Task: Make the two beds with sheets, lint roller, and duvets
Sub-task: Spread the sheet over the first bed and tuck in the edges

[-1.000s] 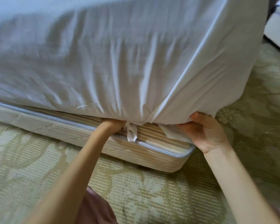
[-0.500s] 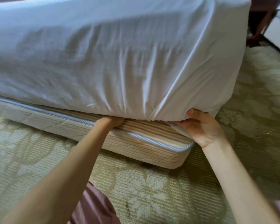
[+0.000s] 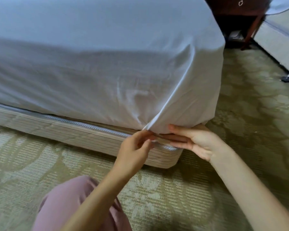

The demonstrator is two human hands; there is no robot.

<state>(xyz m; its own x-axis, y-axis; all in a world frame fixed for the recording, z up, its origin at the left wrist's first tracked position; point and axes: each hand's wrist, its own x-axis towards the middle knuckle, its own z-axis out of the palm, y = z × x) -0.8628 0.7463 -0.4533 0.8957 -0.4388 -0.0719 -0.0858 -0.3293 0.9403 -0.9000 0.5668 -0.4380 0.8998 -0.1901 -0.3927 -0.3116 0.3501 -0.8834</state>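
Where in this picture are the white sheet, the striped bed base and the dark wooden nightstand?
white sheet [image 3: 107, 77]: head view, on the part draped down the long side.
striped bed base [image 3: 65, 131]: head view, on its long front side.
dark wooden nightstand [image 3: 228, 8]: head view, on its drawer front.

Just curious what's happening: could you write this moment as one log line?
sheet: corner fold formed | left hand: pinches fold's lower end | right hand: open flat at sheet's lower edge

My left hand pinches the sheet at the bed corner; my right hand lies flat beside it.
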